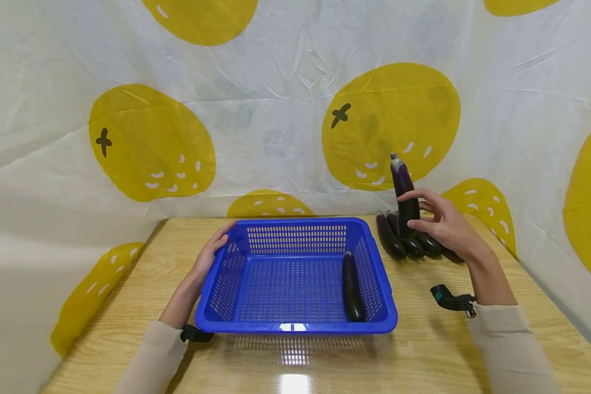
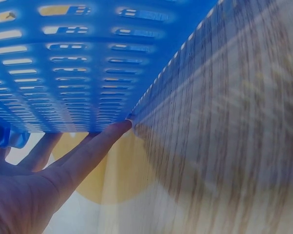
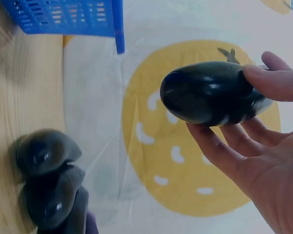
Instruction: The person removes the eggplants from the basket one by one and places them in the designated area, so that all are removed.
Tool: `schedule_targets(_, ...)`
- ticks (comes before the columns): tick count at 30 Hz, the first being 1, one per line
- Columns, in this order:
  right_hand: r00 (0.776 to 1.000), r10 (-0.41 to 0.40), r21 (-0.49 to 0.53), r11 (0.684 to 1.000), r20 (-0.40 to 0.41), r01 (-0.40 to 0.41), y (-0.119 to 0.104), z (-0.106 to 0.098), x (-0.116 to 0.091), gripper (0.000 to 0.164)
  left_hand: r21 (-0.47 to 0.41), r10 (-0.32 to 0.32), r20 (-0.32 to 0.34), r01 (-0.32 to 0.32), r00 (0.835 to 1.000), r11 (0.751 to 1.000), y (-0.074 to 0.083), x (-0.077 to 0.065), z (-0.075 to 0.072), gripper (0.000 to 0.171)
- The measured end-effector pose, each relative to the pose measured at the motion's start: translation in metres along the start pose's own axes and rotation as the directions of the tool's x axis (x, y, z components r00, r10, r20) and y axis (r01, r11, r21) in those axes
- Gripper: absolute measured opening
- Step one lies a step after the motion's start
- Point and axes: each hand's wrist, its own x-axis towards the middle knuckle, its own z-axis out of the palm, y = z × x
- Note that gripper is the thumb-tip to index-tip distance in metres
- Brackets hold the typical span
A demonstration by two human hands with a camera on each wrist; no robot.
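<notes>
My right hand (image 1: 445,221) holds a dark purple eggplant (image 1: 401,186) nearly upright, stem end up, thumb on one side and fingers on the other. In the right wrist view its glossy rounded end (image 3: 205,95) points away from the palm. Below it, several more eggplants (image 1: 389,238) lie side by side on the table. A blue plastic basket (image 1: 295,327) with slotted walls stands left of them, and one eggplant (image 1: 353,290) lies lengthwise along its right side. My left hand (image 1: 209,254) grips the basket's left rim near the far corner; its fingers (image 2: 95,151) lie along the outer wall.
The wooden table (image 1: 423,350) ends at the back and sides against a white cloth (image 1: 271,137) printed with yellow fruit. A black wrist strap device (image 1: 450,298) sits on my right wrist, and another (image 1: 197,334) on the left.
</notes>
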Motion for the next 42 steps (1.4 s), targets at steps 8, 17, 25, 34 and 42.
schedule_targets(8, 0.993, 0.077, -0.036, 0.996, -0.092, -0.08, 0.013, -0.016, -0.007, 0.056, -0.005, -0.008, -0.013, 0.008, 1.0, 1.0, 0.0, 0.0, 0.0, 0.053)
schedule_targets(17, 0.976, 0.09, -0.034, 0.995, -0.198, -0.098, 0.033, -0.036, -0.021, 0.081, -0.017, -0.004, -0.005, 0.004, 1.0, 1.0, 0.003, -0.001, 0.001, 0.052)
schedule_targets(25, 0.958, 0.137, -0.048, 0.987, -0.251, -0.153, 0.053, -0.058, -0.034, 0.08, -0.014, -0.012, -0.011, 0.012, 1.0, 1.0, 0.003, 0.0, 0.0, 0.052)
schedule_targets(34, 0.906, 0.261, -0.161, 0.931, -0.334, -0.327, 0.074, -0.076, -0.046, 0.086, -0.018, -0.007, -0.011, 0.007, 1.0, 1.0, 0.001, -0.001, -0.001, 0.053)
schedule_targets(42, 0.863, 0.341, -0.264, 0.853, -0.372, -0.451, 0.099, -0.083, -0.057, 0.087, -0.018, -0.005, -0.004, 0.005, 1.0, 1.0, 0.001, -0.001, -0.001, 0.053)
